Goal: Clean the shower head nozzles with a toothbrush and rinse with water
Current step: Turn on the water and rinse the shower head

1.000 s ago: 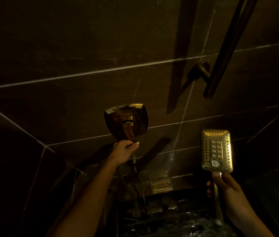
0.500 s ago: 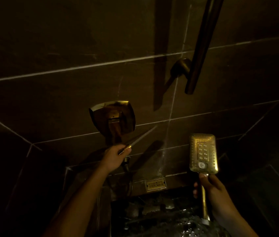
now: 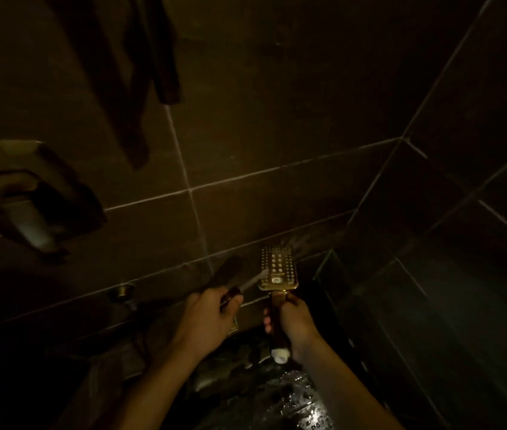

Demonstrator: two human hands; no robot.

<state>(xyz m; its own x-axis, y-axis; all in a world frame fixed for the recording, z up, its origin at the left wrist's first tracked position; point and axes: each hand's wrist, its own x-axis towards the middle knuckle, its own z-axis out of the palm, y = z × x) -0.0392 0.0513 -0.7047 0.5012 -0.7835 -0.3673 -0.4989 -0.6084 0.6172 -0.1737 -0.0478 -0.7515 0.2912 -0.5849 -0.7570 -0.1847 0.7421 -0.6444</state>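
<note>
In dim light, my right hand grips the handle of a gold rectangular shower head, held upright with its nozzle face toward me. My left hand holds a toothbrush by its dark handle. The pale brush end touches the left edge of the nozzle face. A fine spray of water seems to leave the top of the shower head toward the wall. A white hose fitting shows under my right hand.
Dark tiled walls meet in a corner at the right. A gold wall mixer plate with its lever juts out at the left. A dark vertical rail hangs above. A small gold wall outlet sits by my left hand. A wet shiny surface lies below.
My left hand left the mixer lever and brought the toothbrush across to the shower head. The view swung right and down, and the shower head came closer to the centre.
</note>
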